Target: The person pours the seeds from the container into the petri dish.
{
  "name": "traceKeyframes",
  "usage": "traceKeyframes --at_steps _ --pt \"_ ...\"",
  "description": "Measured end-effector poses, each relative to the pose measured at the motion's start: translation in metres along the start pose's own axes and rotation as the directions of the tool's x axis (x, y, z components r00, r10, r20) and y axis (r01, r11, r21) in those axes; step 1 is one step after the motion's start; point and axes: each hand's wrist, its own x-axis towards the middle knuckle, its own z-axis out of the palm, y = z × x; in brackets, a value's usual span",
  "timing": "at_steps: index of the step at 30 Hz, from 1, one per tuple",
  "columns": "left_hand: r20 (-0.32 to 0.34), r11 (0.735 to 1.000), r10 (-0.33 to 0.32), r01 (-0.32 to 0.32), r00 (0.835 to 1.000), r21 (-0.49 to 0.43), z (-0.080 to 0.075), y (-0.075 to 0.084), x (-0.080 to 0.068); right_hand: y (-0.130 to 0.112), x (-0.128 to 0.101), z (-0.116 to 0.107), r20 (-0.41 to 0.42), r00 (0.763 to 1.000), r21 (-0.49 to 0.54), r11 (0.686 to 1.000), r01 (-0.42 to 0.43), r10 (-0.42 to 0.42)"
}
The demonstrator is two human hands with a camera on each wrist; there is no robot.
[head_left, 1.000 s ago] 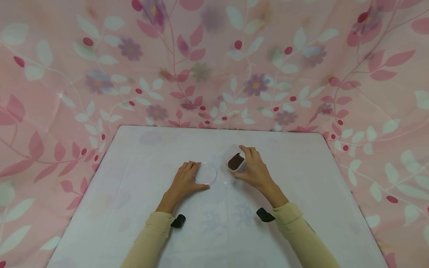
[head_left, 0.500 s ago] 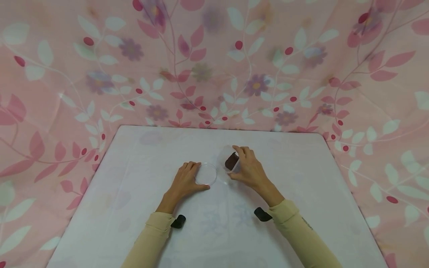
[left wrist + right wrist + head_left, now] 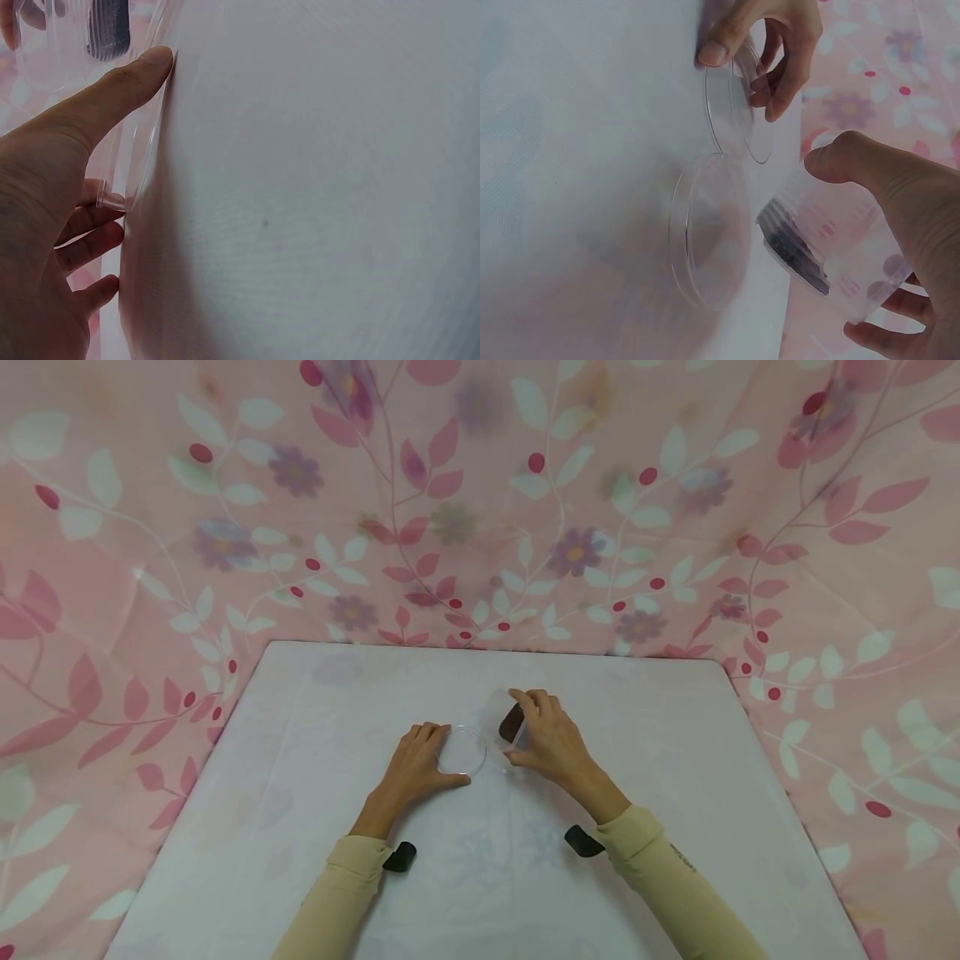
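My right hand (image 3: 555, 739) grips a clear plastic cup (image 3: 847, 240), tilted so that its mouth faces left. Dark brown, fine-grained material (image 3: 791, 247), which looks like soil, lies along the cup's lower side near the mouth. Below the mouth, a clear petri dish (image 3: 679, 240) lies on the table; in the head view the cup and hand partly hide it. My left hand (image 3: 416, 760) holds a second clear round dish (image 3: 462, 773), perhaps the lid, between thumb and fingers on the table. The two dishes sit side by side, their edges close together.
A white cloth (image 3: 360, 902) with faint prints covers the table. Behind it and at both sides hangs a pink floral curtain (image 3: 480, 510). A black wrist device (image 3: 583, 841) shows by the right sleeve, and another black device (image 3: 401, 857) by the left.
My right hand has moved left and tipped the cup further over the petri dish, so less of the dark material shows in the head view. The left hand has stayed in place.
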Motion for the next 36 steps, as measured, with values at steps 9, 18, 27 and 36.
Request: traceKeyframes --at_steps 9,18,27,36 --pt "0.002 1.0 -0.004 0.004 1.0 0.002 0.0 0.001 0.0 -0.006 0.003 0.003 0.024 0.999 -0.068 0.997 0.038 -0.037" --pt "-0.005 1.0 0.008 -0.008 1.0 0.012 0.001 0.0 0.0 -0.011 0.007 0.007 0.037 0.997 -0.132 0.988 0.077 -0.073" --pt "0.01 1.0 0.005 -0.005 1.0 0.007 0.001 0.0 0.002 -0.014 0.009 0.005 0.051 0.991 -0.182 0.975 0.131 -0.124" --pt "-0.016 1.0 0.023 -0.022 1.0 0.015 0.001 0.0 0.001 -0.019 0.01 0.006 0.066 0.985 -0.224 0.96 0.17 -0.159"
